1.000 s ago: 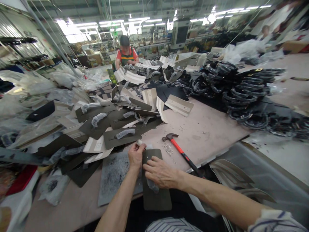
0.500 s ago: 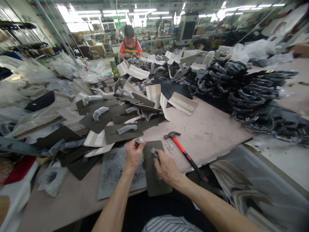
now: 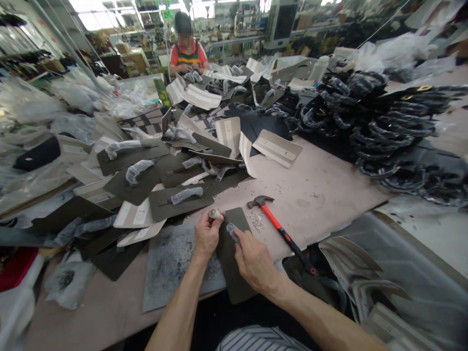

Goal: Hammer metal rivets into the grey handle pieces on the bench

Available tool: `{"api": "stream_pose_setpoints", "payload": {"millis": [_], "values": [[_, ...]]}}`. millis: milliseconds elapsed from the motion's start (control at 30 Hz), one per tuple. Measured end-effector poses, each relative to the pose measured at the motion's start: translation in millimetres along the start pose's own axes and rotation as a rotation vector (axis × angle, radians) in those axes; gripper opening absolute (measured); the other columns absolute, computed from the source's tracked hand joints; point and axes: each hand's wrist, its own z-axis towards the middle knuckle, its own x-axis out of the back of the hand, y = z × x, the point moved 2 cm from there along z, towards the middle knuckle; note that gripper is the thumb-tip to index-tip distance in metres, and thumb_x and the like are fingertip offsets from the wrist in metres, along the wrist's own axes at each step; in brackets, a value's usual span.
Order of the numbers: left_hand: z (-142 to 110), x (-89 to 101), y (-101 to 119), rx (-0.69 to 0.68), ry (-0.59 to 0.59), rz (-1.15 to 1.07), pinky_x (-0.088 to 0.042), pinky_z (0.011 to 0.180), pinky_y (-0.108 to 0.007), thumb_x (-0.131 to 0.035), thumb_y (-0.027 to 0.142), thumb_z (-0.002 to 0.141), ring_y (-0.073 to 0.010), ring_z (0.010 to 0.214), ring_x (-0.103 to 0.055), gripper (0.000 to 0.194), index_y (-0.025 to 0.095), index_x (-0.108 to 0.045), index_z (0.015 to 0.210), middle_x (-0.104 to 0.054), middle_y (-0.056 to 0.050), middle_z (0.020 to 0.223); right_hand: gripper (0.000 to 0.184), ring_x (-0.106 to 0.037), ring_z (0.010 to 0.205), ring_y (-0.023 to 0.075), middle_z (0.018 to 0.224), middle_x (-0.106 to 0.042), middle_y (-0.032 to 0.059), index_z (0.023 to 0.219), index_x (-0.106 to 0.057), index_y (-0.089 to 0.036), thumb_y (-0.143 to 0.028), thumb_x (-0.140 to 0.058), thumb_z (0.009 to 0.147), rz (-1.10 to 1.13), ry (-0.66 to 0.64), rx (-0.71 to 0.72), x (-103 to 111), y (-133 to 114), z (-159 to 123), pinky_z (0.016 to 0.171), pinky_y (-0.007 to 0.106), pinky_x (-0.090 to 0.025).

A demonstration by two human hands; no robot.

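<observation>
In the lower centre, a dark panel (image 3: 236, 273) is held by its plastic-wrapped handle (image 3: 233, 231) in the right hand (image 3: 256, 261); a small white-topped piece (image 3: 215, 214) is pinched in the left hand (image 3: 207, 235). The panel looks light and fairly stiff, the wrap slippery; the handle seems best gripped. Room is left toward the hammer (image 3: 278, 228), short of the table edge (image 3: 318, 242).

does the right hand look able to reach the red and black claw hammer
Probably yes: the hammer lies uncovered beside the right hand, which would first have to release the handle wrapped in clear plastic.
</observation>
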Motion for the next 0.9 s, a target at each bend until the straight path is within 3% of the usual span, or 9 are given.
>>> {"api": "stream_pose_setpoints", "payload": {"millis": [133, 333, 433, 533, 667, 800, 900], "values": [[-1, 9.3, 6, -0.011, 0.002, 0.028, -0.055, 0.081, -0.029, -0.068, 0.033, 0.083, -0.0198, 0.088, -0.071, 0.027, 0.017, -0.065, 0.104, -0.075, -0.006, 0.095, 0.034, -0.060, 0.089, 0.0215, 0.100, -0.061, 0.0102, 0.127, -0.049, -0.016, -0.016, -0.036, 0.095, 0.088, -0.035, -0.021, -5, -1, -2, 0.078, 0.034, -0.050], [-11, 12.1, -18, 0.079, -0.007, 0.022, -0.055, 0.084, -0.031, -0.069, 0.036, 0.082, -0.0203, 0.089, -0.071, 0.030, 0.016, -0.064, 0.104, -0.076, -0.008, 0.095, 0.037, -0.062, 0.091, 0.0231, 0.107, -0.062, 0.0119, 0.131, -0.048, -0.014, -0.026, -0.044, 0.096, 0.119, -0.150, -0.083, -18, -7, 1, 0.076, 0.034, -0.051], [-12, 13.1, -20, 0.091, -0.009, 0.004, -0.055, 0.085, -0.032, -0.069, 0.038, 0.082, -0.0204, 0.089, -0.071, 0.032, 0.015, -0.064, 0.104, -0.076, -0.008, 0.094, 0.040, -0.062, 0.098, 0.0223, 0.110, -0.063, 0.0109, 0.133, -0.048, -0.015, -0.030, -0.047, 0.096, 0.290, -0.103, -0.060, -11, -2, 2, 0.084, 0.035, -0.050], [-12, 14.8, -19, 0.095, -0.003, -0.021, -0.054, 0.086, -0.032, -0.069, 0.038, 0.082, -0.0201, 0.089, -0.071, 0.031, 0.015, -0.064, 0.103, -0.076, -0.008, 0.093, 0.035, -0.061, 0.092, 0.0202, 0.102, -0.065, 0.0088, 0.127, -0.052, -0.016, -0.033, -0.044, 0.098, 0.328, 0.052, -0.130, 3, 23, 1, 0.082, 0.033, -0.049], [-12, 16.3, -23, 0.095, -0.025, -0.027, -0.054, 0.087, -0.033, -0.068, 0.037, 0.084, -0.0202, 0.090, -0.071, 0.029, 0.015, -0.064, 0.103, -0.076, -0.008, 0.093, 0.032, -0.057, 0.096, 0.0260, 0.104, -0.061, 0.0141, 0.117, -0.057, -0.014, -0.035, -0.047, 0.095, -0.054, 0.227, -0.234, 25, 79, -5, 0.085, 0.038, -0.046], [-12, 16.7, -24, 0.079, -0.057, 0.025, -0.054, 0.086, -0.032, -0.065, 0.035, 0.086, -0.0201, 0.090, -0.071, 0.025, 0.016, -0.063, 0.103, -0.076, -0.007, 0.094, 0.032, -0.056, 0.093, 0.0287, 0.099, -0.059, 0.0154, 0.112, -0.060, -0.011, -0.034, -0.053, 0.092, -0.396, 0.086, -0.359, 33, 128, -16, 0.081, 0.038, -0.044], [-11, 15.8, -21, 0.049, -0.069, 0.098, -0.054, 0.084, -0.031, -0.063, 0.031, 0.086, -0.0198, 0.090, -0.071, 0.022, 0.017, -0.063, 0.103, -0.076, -0.007, 0.094, 0.027, -0.056, 0.088, 0.0260, 0.095, -0.059, 0.0132, 0.109, -0.059, -0.012, -0.031, -0.052, 0.091, -0.388, -0.037, -0.422, 33, 143, -21, 0.077, 0.035, -0.042]]}}
